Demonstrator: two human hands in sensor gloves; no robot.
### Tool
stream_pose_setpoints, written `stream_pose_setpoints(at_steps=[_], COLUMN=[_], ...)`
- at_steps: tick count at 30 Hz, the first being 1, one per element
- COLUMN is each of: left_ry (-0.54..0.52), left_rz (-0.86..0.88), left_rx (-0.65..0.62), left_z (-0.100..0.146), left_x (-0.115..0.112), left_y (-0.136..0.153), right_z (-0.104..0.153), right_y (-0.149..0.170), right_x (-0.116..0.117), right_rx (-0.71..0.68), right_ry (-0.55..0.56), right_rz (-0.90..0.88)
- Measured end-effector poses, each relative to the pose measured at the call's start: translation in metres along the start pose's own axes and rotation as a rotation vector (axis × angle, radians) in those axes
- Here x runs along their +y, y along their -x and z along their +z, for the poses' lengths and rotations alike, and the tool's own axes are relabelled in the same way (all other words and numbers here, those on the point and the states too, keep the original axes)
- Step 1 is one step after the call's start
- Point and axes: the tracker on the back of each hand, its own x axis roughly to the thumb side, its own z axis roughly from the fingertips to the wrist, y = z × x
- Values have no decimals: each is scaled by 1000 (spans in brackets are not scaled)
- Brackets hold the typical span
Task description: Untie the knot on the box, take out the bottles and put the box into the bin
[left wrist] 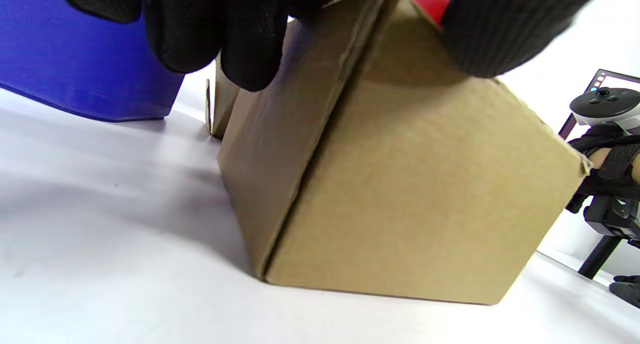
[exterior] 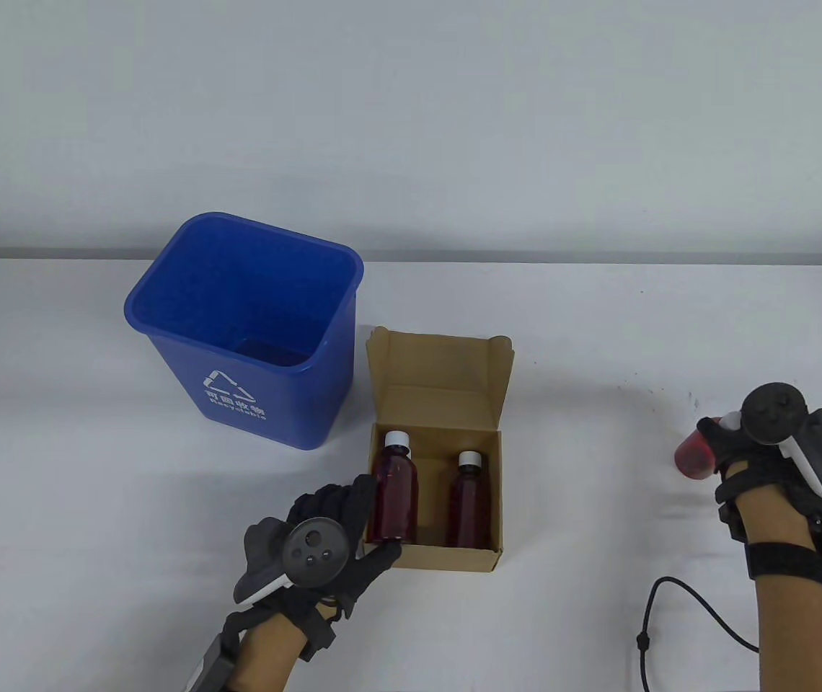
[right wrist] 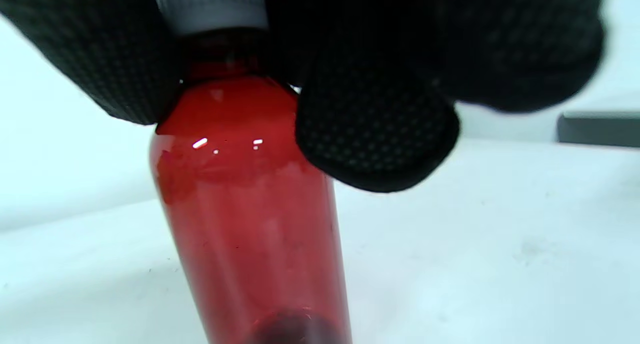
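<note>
Midway through unloading — right hand (exterior: 750,461) pinches 1 bottle (exterior: 694,455) by its neck, far right; left hand (exterior: 332,537) grips the open box (exterior: 440,432) near corner. 2 bottles (exterior: 470,501) remain inside — lift those next, then bin (exterior: 238,331).

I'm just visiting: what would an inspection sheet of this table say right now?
Surface: white table, a few small dark specks.
Job's things: open cardboard box with two red bottles inside; third bottle out; blue bin beside the box.
Clutter: nothing seen.
Hands: left hand holds the box's near-left corner; right hand grips the third bottle's neck.
Cables: black cord by the right wrist.
Surroundings: plain wall.
</note>
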Motion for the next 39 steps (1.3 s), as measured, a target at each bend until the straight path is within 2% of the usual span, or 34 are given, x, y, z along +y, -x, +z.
stream_pose_setpoints(at_steps=[2,16,21,29,33,39], left_ry=[-1,-1,3,6,5,5], left_rz=[3,6,8,10,9,11], left_rx=[2,9,9,10,11,10], left_z=[0,0,0,0,0,0], left_x=[0,0,0,0,0,0], left_y=[0,0,1,1,1,1], right_z=[-3,-8,-1,15,29,52], right_y=[3,-1,-11,-55,-85,-129], right_x=[3,2,-14,-60,-69,-67], right_rx=[13,-4,-37,-147,-229,-351], right_ry=[-10,-70,-35,54,73,63], right_rz=[-63,-32,-7,10,26,4])
